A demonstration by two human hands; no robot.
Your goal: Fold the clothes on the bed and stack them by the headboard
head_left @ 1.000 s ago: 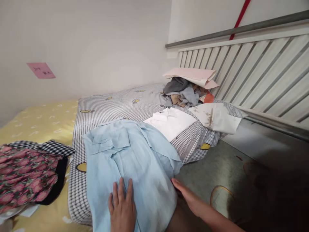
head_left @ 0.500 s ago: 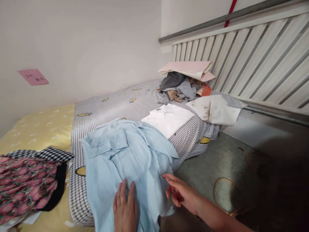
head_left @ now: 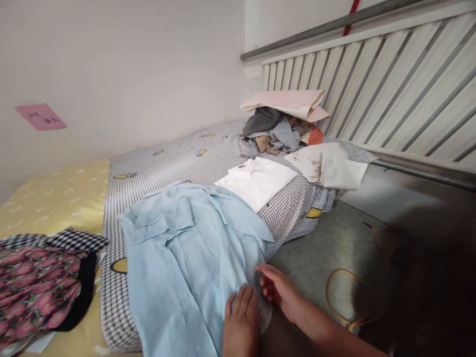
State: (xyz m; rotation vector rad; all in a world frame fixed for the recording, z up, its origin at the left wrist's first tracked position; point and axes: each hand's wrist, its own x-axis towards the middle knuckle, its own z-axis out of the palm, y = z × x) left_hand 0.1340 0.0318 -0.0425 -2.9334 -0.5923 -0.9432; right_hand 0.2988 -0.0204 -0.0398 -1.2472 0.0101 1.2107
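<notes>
A light blue shirt point(head_left: 178, 263) lies spread over the near edge of the bed, with a folded part at its upper left. My left hand point(head_left: 241, 317) rests flat on the shirt's right side, fingers stretched out and close together. Just to the right, my right hand point(head_left: 280, 292) has its fingers curled at the shirt's edge, which looks pinched there. A thin, see-through bit of cloth shows between both hands. Beyond the blue shirt lies a folded white shirt point(head_left: 266, 183) with a dark neck label.
The bed carries a checked sheet point(head_left: 148, 171) beside yellow bedding point(head_left: 63, 193). A floral garment point(head_left: 37, 287) lies at left. Crumpled clothes point(head_left: 275, 131) sit under pink board point(head_left: 286, 98), near a white cloth point(head_left: 334, 166). A yellow cord point(head_left: 329, 292) lies on the floor.
My left hand has slid right across the shirt, from its middle to its right edge beside my right hand. My right hand stays near that edge. The view has shifted slightly.
</notes>
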